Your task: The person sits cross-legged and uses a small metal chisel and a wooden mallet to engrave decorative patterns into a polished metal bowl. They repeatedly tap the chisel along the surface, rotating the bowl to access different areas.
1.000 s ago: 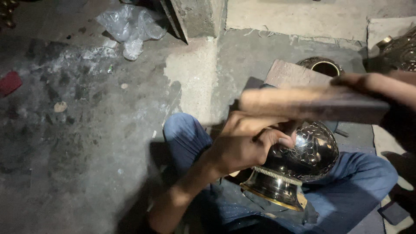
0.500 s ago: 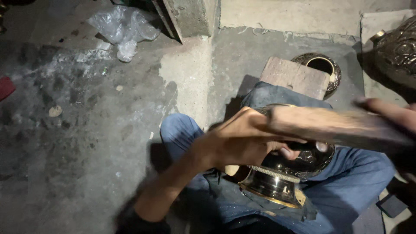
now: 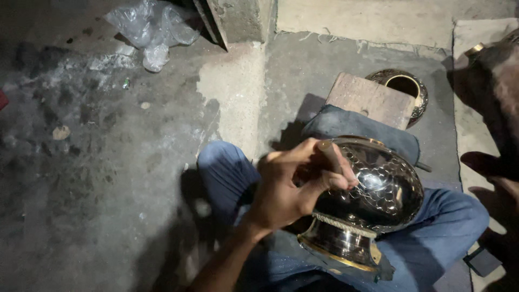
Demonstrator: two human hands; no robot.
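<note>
1. Left hand (image 3: 292,186) seen clenched around a thin rod-like tool (image 3: 331,157), its tip pressed against the side of a shiny metal pot (image 3: 378,194); lower end of the tool hidden inside the fist.
2. Pot lay tilted on its side across the lap, between the knees in blue jeans (image 3: 227,173), mouth turned away toward a folded dark cloth (image 3: 357,127); hammered dimples visible over its rounded body, a ribbed band and golden foot ring toward the viewer. Part of the foot hidden by the jeans.
3. Right hand (image 3: 494,178) cut off by the right edge, dark and blurred; only a fingertip-like shape and a strip of palm made out. Grip impossible to tell, and nothing clearly seen in it.
4. Wooden block (image 3: 370,100) rested just behind the cloth, partly covering a second round metal vessel (image 3: 408,89), of which only the open rim and a patterned edge showed.
5. Crumpled clear plastic bag (image 3: 151,30) lay well apart at the top left on the stained concrete floor (image 3: 97,162), beside the base of a concrete post (image 3: 238,19) cropped by the top edge.
6. Dark blurred mass at the upper right left unidentified; a small dark flat object (image 3: 483,261) near the bottom right partly cut off.
</note>
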